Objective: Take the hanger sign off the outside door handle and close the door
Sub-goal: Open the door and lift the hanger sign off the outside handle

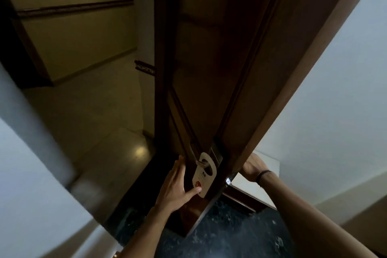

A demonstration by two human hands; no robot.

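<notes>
A dark wooden door (219, 58) stands open, seen edge-on down the middle of the head view. A white hanger sign (204, 174) with a red mark hangs on the metal outside handle (195, 156). My left hand (178, 186) is at the sign, fingers spread, with the thumb tip pressing the sign's lower edge. My right hand (252, 166) reaches around the door's other side; its fingers are hidden behind the door edge. A dark band sits on that wrist.
A dim corridor with beige walls and a wooden rail (73, 8) lies to the left past the door. A white wall (335, 100) stands to the right, a white door frame (31, 132) at the left. The floor (230, 226) underfoot is dark speckled stone.
</notes>
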